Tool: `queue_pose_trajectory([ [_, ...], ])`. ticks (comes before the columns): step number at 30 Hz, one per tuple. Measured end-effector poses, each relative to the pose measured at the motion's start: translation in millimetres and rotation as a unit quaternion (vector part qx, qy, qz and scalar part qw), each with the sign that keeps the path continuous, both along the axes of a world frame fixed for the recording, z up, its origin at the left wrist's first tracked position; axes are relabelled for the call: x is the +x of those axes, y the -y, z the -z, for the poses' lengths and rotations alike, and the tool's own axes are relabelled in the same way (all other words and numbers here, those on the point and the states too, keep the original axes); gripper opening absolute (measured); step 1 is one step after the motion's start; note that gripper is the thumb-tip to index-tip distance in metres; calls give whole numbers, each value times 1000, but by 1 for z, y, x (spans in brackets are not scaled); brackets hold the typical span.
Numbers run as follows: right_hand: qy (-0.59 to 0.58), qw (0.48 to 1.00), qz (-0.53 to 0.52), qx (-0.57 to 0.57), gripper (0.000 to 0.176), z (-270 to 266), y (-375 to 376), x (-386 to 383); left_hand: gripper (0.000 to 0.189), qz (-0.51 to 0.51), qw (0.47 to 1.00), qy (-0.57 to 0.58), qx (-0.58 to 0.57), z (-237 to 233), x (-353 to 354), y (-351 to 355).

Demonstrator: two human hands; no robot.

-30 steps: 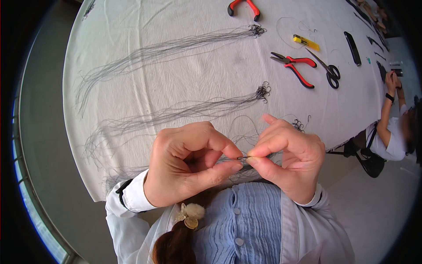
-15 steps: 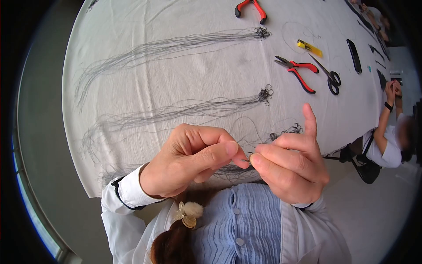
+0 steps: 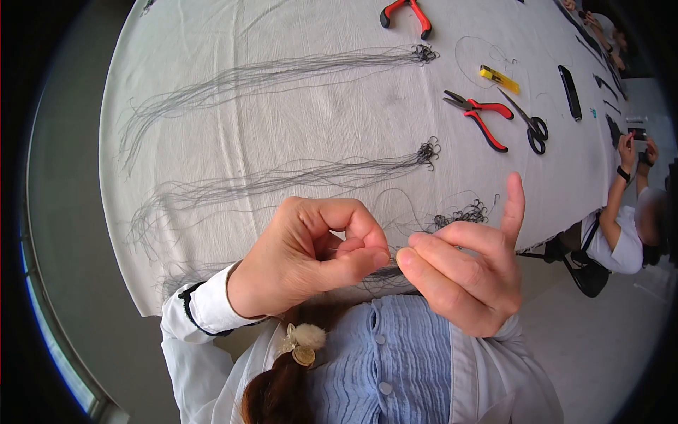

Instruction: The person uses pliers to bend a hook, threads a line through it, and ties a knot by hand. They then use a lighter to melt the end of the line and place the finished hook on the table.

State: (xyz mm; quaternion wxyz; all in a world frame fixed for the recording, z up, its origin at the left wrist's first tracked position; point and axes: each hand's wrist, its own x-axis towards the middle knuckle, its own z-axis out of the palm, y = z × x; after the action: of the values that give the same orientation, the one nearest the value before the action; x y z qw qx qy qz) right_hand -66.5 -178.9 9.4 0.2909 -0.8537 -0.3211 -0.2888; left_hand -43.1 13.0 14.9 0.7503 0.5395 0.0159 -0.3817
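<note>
My left hand [image 3: 311,258] is closed in a pinch of thumb and fingers, with a thin line faintly visible at it. Close beside its fingertips, my right hand [image 3: 466,272] pinches something too small to make out, its little finger raised. Just beyond my right hand lies a pile of dark hooks [image 3: 462,214]. A bundle of thin grey lines [image 3: 282,177] ends in a hook cluster [image 3: 428,152] above my hands. Farther up lies another line bundle [image 3: 282,71] with its own hooks [image 3: 424,54]. More dark lines pass under my hands.
On the white cloth [image 3: 339,116] lie red-handled pliers [image 3: 480,116], a second red-handled tool [image 3: 406,14], black scissors [image 3: 534,127], a yellow cutter [image 3: 500,79] and a black object [image 3: 569,92]. Another person [image 3: 621,226] sits at the right edge; others are farther back.
My left fingers have curled and shifted, with the thumb tip slightly lower and to the right. My right hand has tilted slightly, its raised little finger moving right. The small hook-like piece between them is now hidden.
</note>
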Motion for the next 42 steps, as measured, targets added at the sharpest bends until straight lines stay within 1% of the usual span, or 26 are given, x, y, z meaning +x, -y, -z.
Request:
queue_pose_trajectory([
  [1,-1,1000,0,0,13,1,-1,0,8,17,998,35,46,-2,1,-1],
  [2,-14,1000,10,8,13,2,-1,-1,8,17,998,34,47,-2,0,-1],
  [4,-28,999,20,16,13,2,-2,-1,9,-18,991,112,73,-3,-4,-1],
  [5,-44,999,16,11,13,0,-1,0,9,-18,991,112,73,-3,-5,-1],
  [7,-60,998,12,5,13,-3,-1,2,8,-17,940,308,146,-3,-5,-1],
  [8,-90,996,5,17,13,-5,-1,2,8,-16,940,309,147,-3,-5,-1],
  [10,-119,992,-2,29,13,-6,-1,3,7,-35,898,407,163,-3,-5,0],
  [12,-202,975,-24,86,13,-6,0,4,8,-35,898,408,160,-3,-5,0],
  [14,-211,972,-15,101,14,-8,2,5,8,-35,898,409,156,-2,-4,0],
  [16,-222,968,-6,116,14,-8,3,5,11,-24,924,364,115,-1,-4,-1],
  [17,-214,970,-3,116,14,-7,4,5,11,-24,924,364,115,-3,-4,0],
  [19,-207,971,1,117,14,-7,5,4,15,-12,962,247,117,-9,-4,1],
  [20,-205,972,1,111,14,-7,6,4,15,-12,962,247,117,-8,-5,1],
  [22,-203,974,1,105,14,-7,6,4,17,-40,981,172,80,-6,-6,2],
  [23,-190,977,-3,98,15,-6,7,4,17,-41,981,172,79,-6,-6,2],
  [26,-174,981,-17,83,18,-6,9,4,16,-43,980,180,73,-4,-6,1],
  [28,-171,982,-26,74,20,-6,10,4,15,-31,972,214,90,-4,-5,1],
  [32,-128,990,-29,51,24,-5,9,4,13,-30,972,215,93,-3,-5,0],
  [34,-115,992,-29,41,23,-6,7,4,11,-37,955,266,123,-2,-6,0],
  [35,-155,986,-20,62,21,-8,4,5,11,-38,955,266,123,-3,-7,0],
  [36,-194,978,-10,82,20,-9,2,6,11,-41,940,305,151,-5,-7,0],
  [37,-194,978,-10,82,20,-10,3,7,10,-44,921,343,178,-6,-7,1],
  [38,-217,972,-20,88,18,-11,4,8,10,-44,922,342,178,-5,-7,1],
  [39,-240,966,-29,95,15,-11,5,8,11,-48,906,379,181,-3,-7,2],
  [40,-241,965,-28,95,15,-10,4,8,11,-52,889,416,183,-2,-7,2],
  [42,-217,972,-24,85,14,-8,4,8,12,-54,884,421,196,-4,-8,4],
])
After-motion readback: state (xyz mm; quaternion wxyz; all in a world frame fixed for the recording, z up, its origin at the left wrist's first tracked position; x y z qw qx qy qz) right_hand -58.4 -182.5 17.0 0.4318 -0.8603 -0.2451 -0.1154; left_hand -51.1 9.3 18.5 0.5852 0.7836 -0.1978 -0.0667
